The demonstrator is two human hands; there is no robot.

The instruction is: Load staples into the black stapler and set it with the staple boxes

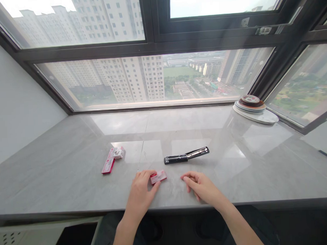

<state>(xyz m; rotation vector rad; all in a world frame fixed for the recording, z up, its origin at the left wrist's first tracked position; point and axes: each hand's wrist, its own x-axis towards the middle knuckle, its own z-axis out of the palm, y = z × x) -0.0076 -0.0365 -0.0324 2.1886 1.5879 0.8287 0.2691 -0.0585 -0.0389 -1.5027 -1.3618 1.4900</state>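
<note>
My left hand (140, 190) is closed around a small red and white box (158, 177), thumb on the near side and fingers on the far side, low over the grey counter. To its right, my right hand (201, 186) hovers with its fingers curled and thumb near the index fingertip; whether anything tiny sits between them I cannot make out. Beyond both hands lies a black stapler (186, 155), opened out flat with its metal inside showing. At the left are more red and white boxes (108, 165), with a whitish box (118, 152) touching them.
The grey stone counter (74, 187) ends at a front edge just before my body. A stack of round plates or mats (256, 111) stands in the back right corner by the window. Below the counter at left, a dark flat object (76, 236) lies on a pale surface.
</note>
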